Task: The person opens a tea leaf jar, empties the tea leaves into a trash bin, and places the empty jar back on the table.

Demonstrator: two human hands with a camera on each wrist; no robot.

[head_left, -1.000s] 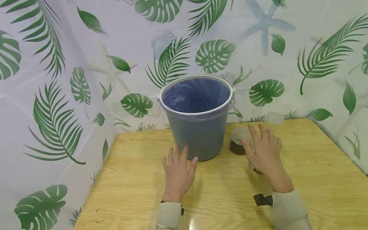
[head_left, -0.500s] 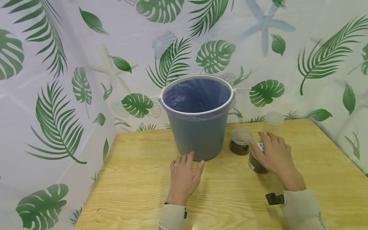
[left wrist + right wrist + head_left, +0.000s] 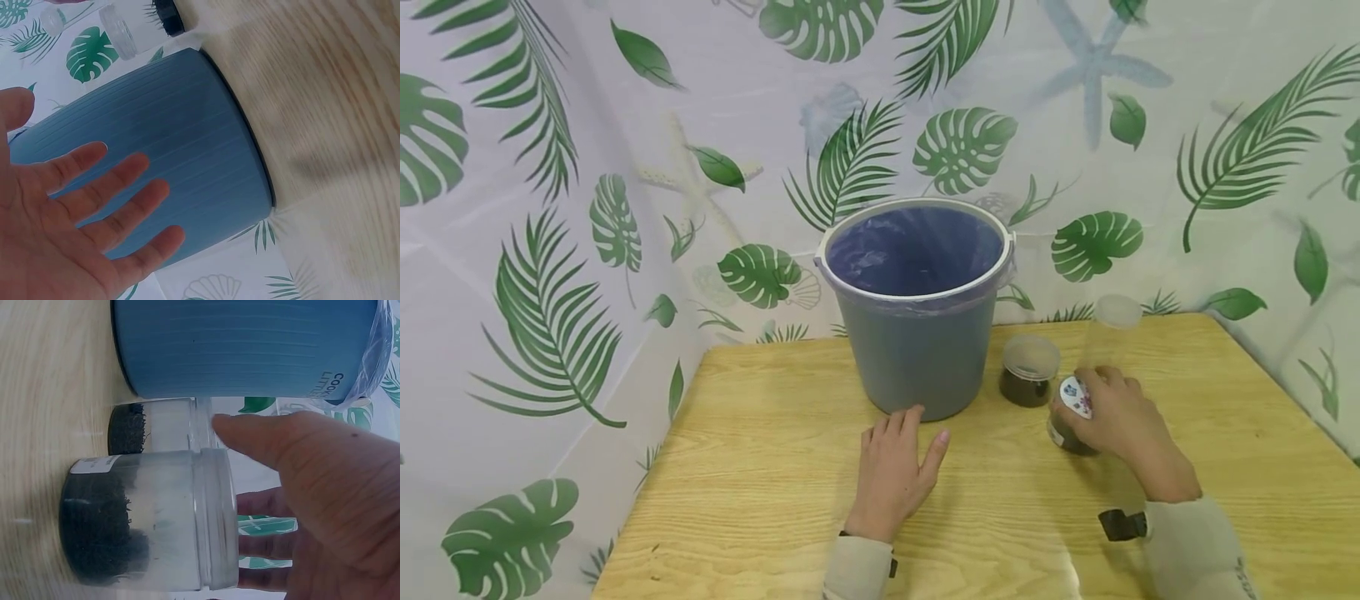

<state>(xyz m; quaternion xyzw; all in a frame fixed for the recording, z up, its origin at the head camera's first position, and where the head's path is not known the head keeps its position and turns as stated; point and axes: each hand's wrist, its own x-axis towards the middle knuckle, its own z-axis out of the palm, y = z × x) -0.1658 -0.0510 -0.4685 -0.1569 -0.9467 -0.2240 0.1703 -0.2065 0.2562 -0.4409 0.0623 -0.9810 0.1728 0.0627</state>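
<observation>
Right hand (image 3: 1116, 417) at the front jar (image 3: 162, 519), thumb on one side of the lid, fingers on the far side; cannot tell if it's actually clamped on it (fingertips hidden by the lid). Front jar stands on the wooden counter (image 3: 760, 475), clear with dark contents low inside, round patterned sticker (image 3: 1075, 397) on top. Second jar (image 3: 1028, 387), also part-filled dark, just behind it to the left, near the bucket (image 3: 925, 358). Tall clear container (image 3: 1108, 343) farther back, beyond the right hand. Left hand (image 3: 891, 479) holds nothing, fingers relaxed and slightly apart, in front of the bucket's base. Bucket upright, bluish liner (image 3: 887, 258) folded over its rim. Leaf-print sheeting (image 3: 700, 83) behind.
</observation>
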